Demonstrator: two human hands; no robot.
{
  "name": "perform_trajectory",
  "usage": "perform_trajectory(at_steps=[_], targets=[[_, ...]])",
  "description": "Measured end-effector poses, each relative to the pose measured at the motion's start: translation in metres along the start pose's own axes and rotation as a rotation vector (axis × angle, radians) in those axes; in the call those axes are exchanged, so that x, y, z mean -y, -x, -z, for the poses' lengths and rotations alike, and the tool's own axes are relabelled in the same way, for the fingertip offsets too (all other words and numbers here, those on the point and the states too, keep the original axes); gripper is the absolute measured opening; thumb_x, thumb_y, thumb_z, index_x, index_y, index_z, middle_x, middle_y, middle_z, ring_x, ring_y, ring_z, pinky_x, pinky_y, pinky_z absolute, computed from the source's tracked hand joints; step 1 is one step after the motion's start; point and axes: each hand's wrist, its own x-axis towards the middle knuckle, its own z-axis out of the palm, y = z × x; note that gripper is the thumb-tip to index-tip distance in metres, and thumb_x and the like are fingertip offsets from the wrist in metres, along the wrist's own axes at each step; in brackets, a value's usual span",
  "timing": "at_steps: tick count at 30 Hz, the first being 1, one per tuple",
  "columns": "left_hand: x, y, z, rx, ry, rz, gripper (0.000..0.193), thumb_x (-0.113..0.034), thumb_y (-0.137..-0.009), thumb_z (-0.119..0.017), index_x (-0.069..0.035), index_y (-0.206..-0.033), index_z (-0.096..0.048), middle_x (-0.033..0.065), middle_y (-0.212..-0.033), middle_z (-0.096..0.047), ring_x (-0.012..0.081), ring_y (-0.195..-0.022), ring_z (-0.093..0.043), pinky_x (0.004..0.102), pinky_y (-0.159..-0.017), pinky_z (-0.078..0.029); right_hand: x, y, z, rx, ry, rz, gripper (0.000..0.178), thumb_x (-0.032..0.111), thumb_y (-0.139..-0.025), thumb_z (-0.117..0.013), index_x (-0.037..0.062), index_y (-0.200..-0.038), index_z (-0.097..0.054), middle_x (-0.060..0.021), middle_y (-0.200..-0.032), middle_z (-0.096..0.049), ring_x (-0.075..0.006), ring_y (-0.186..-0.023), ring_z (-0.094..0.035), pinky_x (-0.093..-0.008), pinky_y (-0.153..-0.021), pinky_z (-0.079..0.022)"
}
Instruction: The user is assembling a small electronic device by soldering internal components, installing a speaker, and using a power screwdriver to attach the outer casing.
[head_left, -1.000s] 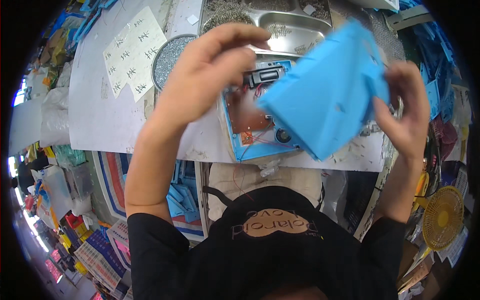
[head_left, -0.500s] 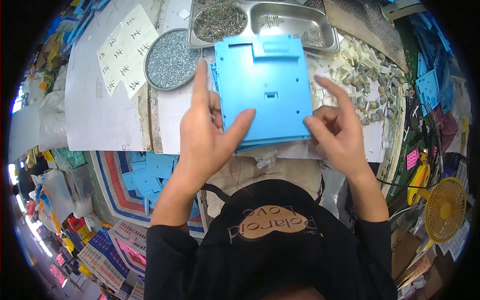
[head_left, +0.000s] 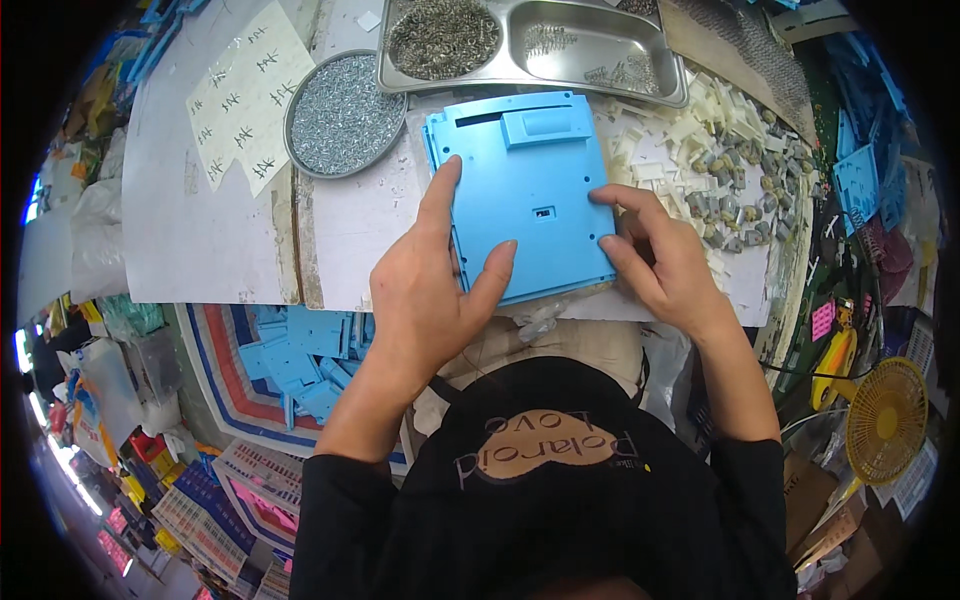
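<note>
A square light-blue plastic panel lies at the table's front edge, with another blue layer showing under its rim. It has a slot and a raised block at its far side, a small rectangular hole near the middle and a few round holes. My left hand grips its left edge, index finger along the side and thumb over the top face. On the right edge, my right hand presses with thumb and index finger. The other fingers of both hands are partly hidden.
A round dish of small screws and a metal tray with springs stand behind the panel. White plastic pieces and grey parts lie heaped at right. More blue panels fill a striped bag at lower left. A yellow fan stands at right.
The panel has come slightly nearer to me and sits flatter on the table. My right index finger has closed in on its right edge, and my left index finger has moved onto its left side.
</note>
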Motion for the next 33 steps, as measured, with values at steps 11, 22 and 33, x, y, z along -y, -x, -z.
perform_trajectory(at_steps=[11,22,33], targets=[[0.006,0.016,-0.003,-0.022,0.144,0.087,0.08,-0.02,-0.089,-0.077,0.006,-0.153,-0.038,0.0014,-0.059,-0.048,0.0144,-0.048,-0.05,0.0306,-0.048,-0.042,0.01,-0.021,0.018,0.197,0.048,-0.008,0.055,0.013,-0.096,-0.065,0.0144,-0.15,-0.05,-0.0126,-0.067,-0.063,-0.0301,-0.058,-0.06,-0.0368,-0.059,-0.047],[0.015,0.032,-0.01,-0.005,0.186,0.129,0.075,-0.015,-0.09,-0.077,0.008,-0.152,-0.04,0.0013,-0.057,-0.047,0.0148,-0.048,-0.05,0.0311,-0.048,-0.042,0.001,-0.018,0.013,0.188,0.176,0.189,0.065,0.018,-0.091,-0.073,0.0174,-0.152,-0.052,-0.0178,-0.086,-0.071,-0.0337,-0.071,-0.068,-0.0388,-0.071,-0.054],[0.027,0.03,0.013,0.203,0.237,0.153,0.081,-0.018,-0.087,-0.08,0.0,-0.155,-0.04,0.0071,-0.062,-0.053,0.0213,-0.053,-0.056,0.034,-0.055,-0.047,0.02,-0.02,0.027,0.263,0.583,0.107,0.075,0.038,-0.083,-0.081,0.0348,-0.152,-0.052,-0.0118,-0.056,-0.052,-0.0294,-0.052,-0.054,-0.0408,-0.057,-0.044]])
